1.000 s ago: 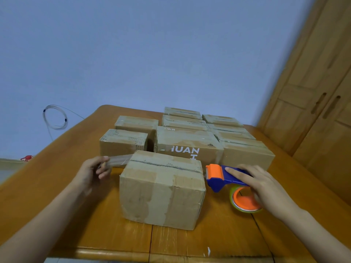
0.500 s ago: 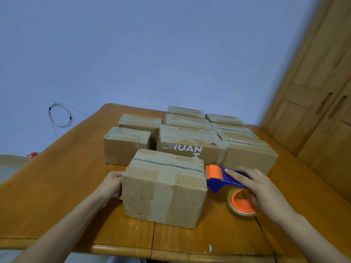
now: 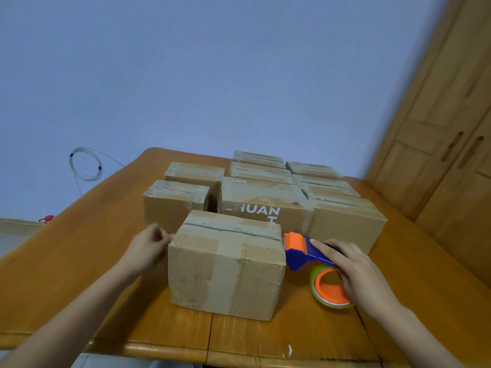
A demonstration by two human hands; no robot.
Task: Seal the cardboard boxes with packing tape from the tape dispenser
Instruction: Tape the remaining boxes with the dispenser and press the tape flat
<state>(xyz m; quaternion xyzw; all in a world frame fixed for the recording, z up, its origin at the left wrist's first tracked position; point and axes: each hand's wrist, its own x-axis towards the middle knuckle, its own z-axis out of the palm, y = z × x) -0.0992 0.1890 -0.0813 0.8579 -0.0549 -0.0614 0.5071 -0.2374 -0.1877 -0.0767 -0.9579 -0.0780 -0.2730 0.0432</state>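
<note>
One broad orange-brown wooden table [image 3: 79, 261] carrying everything, its near edge rounded. Many brown cardboard boxes [image 3: 265, 179] packed in rows toward the far side, tops already streaked with glossy tape, one printed with white letters. Closest and set apart from them, a single brown cardboard box [image 3: 225, 266] with a dark, ragged centre seam along its top and pale old tape patches down the front face. At its right end, touching or just beside the top corner, a blue plastic tape dispenser with an orange front guard [image 3: 303, 251], with an orange-cored roll edged in green hanging below. Right hand [image 3: 356, 272] curled over the dispenser handle and roll, forefinger laid straight along the blue body. Left hand [image 3: 148, 248] at the box's left end, fingers bunched near the upper corner, blurred, so cannot tell whether pinching a tape end or merely pressing the cardboard. Likely risks from here: tape wandering off the seam if the dispenser is pulled at an angle; light box sliding toward the right hand if the left lets go; clear tape folding onto itself if slack; weak adhesion over the worn patches.
</note>
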